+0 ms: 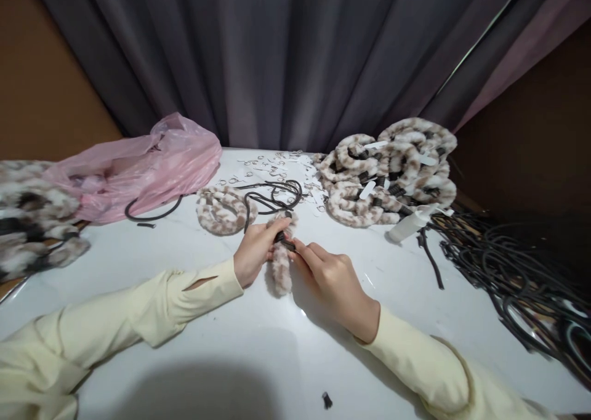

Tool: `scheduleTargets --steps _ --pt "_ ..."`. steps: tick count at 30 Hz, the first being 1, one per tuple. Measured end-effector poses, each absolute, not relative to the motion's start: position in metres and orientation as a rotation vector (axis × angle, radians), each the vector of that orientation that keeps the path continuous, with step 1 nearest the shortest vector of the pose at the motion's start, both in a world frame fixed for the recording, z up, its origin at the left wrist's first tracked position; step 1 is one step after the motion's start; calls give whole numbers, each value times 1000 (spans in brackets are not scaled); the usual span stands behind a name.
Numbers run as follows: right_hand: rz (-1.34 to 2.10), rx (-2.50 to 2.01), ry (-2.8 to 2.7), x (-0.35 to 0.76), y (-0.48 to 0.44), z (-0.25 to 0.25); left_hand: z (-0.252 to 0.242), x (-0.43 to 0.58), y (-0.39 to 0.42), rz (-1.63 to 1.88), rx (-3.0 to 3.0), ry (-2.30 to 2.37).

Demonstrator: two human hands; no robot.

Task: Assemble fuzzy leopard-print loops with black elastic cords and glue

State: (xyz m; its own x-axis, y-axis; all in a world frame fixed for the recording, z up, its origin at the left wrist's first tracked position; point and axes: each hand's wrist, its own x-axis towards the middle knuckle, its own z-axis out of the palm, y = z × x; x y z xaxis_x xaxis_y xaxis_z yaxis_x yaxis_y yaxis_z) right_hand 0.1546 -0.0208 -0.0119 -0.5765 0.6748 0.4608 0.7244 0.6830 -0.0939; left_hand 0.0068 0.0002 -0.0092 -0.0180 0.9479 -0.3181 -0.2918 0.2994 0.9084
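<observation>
A brown-and-white fluffy piece (pixel 281 272) hangs between my hands at the middle of the white table, with black parts at its upper section. My left hand (pixel 253 247) is closed round its upper part, the thumb lying on top near the black part. From the right, my right hand (pixel 327 275) pinches a short dark end (pixel 289 246) that sticks out beside the fluff. Fingers hide part of the join. Just behind my left hand lie a fluffy ring (pixel 224 210) and looped black cords (pixel 277 195).
A pink plastic bag (pixel 152 161) and fluffy pieces (pixel 37 210) lie at the left. Small rings and white tags (pixel 277 167) are scattered behind. At right are piled fluffy rings (pixel 397 167), a white bottle (pixel 410 224) and tangled black cords (pixel 503 272). A black bit (pixel 327 400) lies in front.
</observation>
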Motion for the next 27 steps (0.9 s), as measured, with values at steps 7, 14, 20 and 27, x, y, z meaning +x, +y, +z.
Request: scheduleTargets --steps 7,14,20,27 --pt "-189 -1006 -2379 156 -22 -12 -15 -1 14 1161 1163 1365" --pt "-84 -1017 -2309 154 -25 -11 -14 -2 12 1162 1348 1547" --pt "-43 -1019 -2296 152 -26 -9 -17 1 6 1209 1353 1612" --pt "25 -1023 -2319 153 -22 -8 -14 -1 8 1199 1366 1569"
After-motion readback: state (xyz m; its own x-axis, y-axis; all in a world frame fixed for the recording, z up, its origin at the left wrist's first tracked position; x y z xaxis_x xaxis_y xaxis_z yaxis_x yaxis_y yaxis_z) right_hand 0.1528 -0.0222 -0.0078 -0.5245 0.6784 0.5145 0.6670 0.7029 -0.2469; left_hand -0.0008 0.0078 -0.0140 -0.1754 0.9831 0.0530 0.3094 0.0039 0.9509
